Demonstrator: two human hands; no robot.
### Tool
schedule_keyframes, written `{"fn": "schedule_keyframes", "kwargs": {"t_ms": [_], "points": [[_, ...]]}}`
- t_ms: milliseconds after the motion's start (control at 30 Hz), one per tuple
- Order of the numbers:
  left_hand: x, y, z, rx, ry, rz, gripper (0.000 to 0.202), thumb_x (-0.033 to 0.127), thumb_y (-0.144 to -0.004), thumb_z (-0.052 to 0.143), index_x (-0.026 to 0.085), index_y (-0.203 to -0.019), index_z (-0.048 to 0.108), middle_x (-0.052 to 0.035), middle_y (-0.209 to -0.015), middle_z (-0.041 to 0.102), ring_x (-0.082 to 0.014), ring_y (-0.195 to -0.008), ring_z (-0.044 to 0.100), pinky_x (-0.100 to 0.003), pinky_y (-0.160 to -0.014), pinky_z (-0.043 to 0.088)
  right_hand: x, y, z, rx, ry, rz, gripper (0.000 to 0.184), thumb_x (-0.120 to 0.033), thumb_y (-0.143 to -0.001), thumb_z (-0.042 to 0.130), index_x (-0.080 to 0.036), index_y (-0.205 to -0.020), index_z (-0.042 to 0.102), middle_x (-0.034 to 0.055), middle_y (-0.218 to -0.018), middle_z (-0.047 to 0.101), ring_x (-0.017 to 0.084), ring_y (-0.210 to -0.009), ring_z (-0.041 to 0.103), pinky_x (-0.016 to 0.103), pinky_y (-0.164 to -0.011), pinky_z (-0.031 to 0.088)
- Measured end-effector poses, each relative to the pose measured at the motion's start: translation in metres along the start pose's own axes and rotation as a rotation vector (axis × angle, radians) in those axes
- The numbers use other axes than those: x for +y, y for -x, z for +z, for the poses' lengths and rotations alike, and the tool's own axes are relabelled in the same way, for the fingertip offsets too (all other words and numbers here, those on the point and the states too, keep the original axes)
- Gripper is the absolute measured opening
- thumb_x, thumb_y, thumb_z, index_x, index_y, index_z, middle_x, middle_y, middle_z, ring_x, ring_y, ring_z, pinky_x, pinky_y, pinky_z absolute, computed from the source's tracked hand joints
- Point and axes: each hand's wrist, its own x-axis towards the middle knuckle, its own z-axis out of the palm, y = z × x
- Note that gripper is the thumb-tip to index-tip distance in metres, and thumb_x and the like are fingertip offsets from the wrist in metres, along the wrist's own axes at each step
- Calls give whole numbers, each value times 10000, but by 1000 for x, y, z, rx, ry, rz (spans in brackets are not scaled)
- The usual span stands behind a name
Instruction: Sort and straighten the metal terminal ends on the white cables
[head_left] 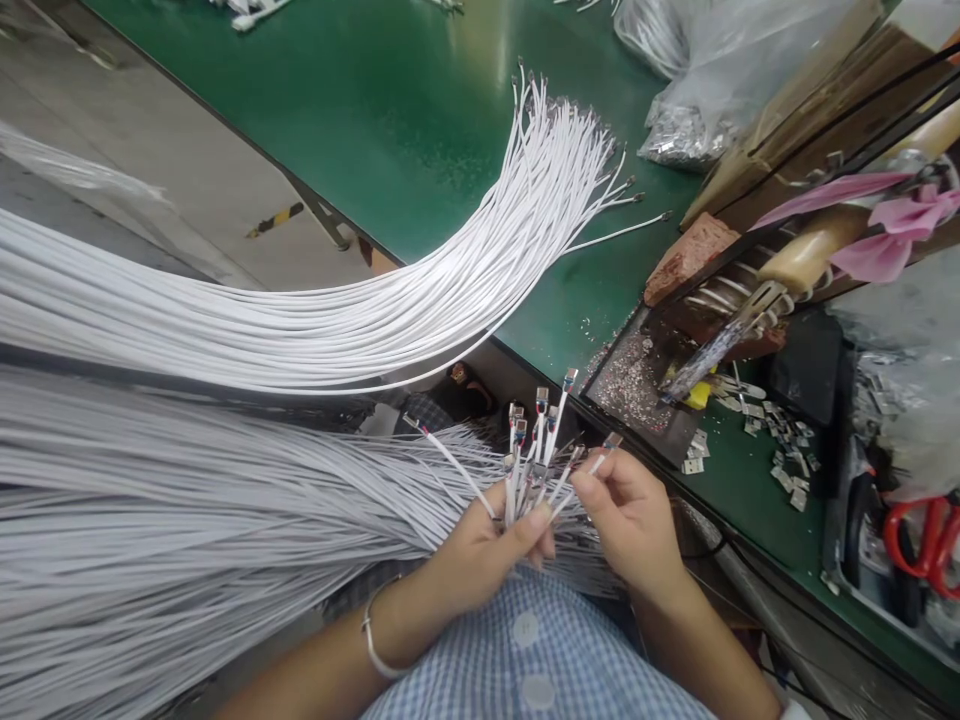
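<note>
My left hand (499,535) is closed around a small bunch of white cables (519,492), whose ends stand up out of the fist. Small metal connectors (541,400) with bits of coloured wire tip these ends. With thumb and fingers, my right hand (634,510) pinches one white cable (592,468) of the bunch, just below its connector (613,441). One more cable (457,462) sticks out to the left of the left hand. Behind and below the hands lies a thick mass of white cables (262,500), running off to the left.
A large bundle of white cables (420,310) curves onto the green table (375,120). At the right, a soldering iron (720,340) rests in a coil holder beside a brick (690,258). Loose metal connector parts (795,460), red-handled scissors (926,545) and plastic bags (720,90) are nearby.
</note>
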Motion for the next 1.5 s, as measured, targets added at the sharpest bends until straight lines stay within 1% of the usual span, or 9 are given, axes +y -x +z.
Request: {"fn": "schedule_keyframes", "kwargs": {"t_ms": [133, 300, 367, 600, 767, 967, 1167, 1367, 1500], "points": [[0, -1, 0, 48, 9, -1, 218, 378, -817, 565, 161, -837, 579, -7, -682, 595, -132, -640, 551, -259, -614, 443, -2, 0, 2, -39, -25, -9, 156, -262, -814, 565, -183, -687, 519, -35, -577, 508, 97, -504, 461, 215, -479, 398], [-1, -2, 2, 54, 0, 43, 262, 308, -815, 586, 182, -1044, 609, -48, -955, 659, -194, -915, 581, -346, -861, 429, -2, -1, 4, 9, 85, -35, 160, -245, -777, 608, -179, -667, 512, -53, -552, 449, 81, -479, 395, 200, -457, 348], [0, -2, 2, 54, -4, 51, 264, 290, -824, 576, 184, -1064, 611, -48, -990, 663, -196, -935, 581, -350, -887, 419, -2, -1, 3, -9, 83, -30, 135, -233, -812, 566, -181, -693, 528, -45, -572, 477, 87, -500, 416, 204, -477, 362], [1, -3, 1, 99, 11, 45, 239, 277, -828, 576, 175, -1038, 628, -40, -964, 681, -184, -911, 596, -307, -832, 451, -2, 1, 0, -82, 1, -5, 133, -237, -872, 487, -184, -769, 553, -12, -682, 562, 109, -600, 519, 216, -559, 421], [-3, -4, -1, 96, 43, 37, 222, 308, -819, 585, 177, -989, 643, -32, -931, 677, -175, -889, 590, -293, -816, 448, -1, 1, 1, -102, -79, 33, 175, -263, -855, 510, -180, -701, 512, -24, -626, 491, 98, -550, 444, 216, -517, 379], [-6, -3, -2, 70, 25, 44, 191, 334, -815, 583, 165, -879, 646, 15, -683, 593, -120, -662, 534, -235, -645, 429, 0, -2, 5, -118, -53, 37, 184, -246, -808, 568, -186, -655, 484, -38, -620, 429, 94, -548, 403, 215, -502, 342], [-7, -4, 0, 9, 48, 88, 248, 300, -833, 564, 206, -1058, 612, -21, -935, 639, -182, -918, 566, -317, -871, 403, 3, -2, 8, -106, -60, 81, 70, -246, -806, 578, -197, -766, 548, -31, -687, 478, 90, -563, 422, 206, -500, 351], [-9, -3, -3, 16, -26, 88, 250, 371, -851, 512, 162, -744, 596, 16, -649, 533, -119, -638, 485, -243, -639, 385, 1, -1, 7, -97, -108, 86, 165, -222, -847, 522, -186, -689, 490, -46, -617, 474, 85, -551, 435, 206, -525, 357], [-8, -2, -4, 51, -67, 87, 290, 385, -863, 484, 160, -699, 565, 19, -633, 497, -109, -601, 440, -237, -595, 348, 2, -2, 4, -88, -103, 42, 178, -205, -855, 506, -183, -680, 480, -53, -615, 439, 77, -552, 398, 198, -524, 329]]}}
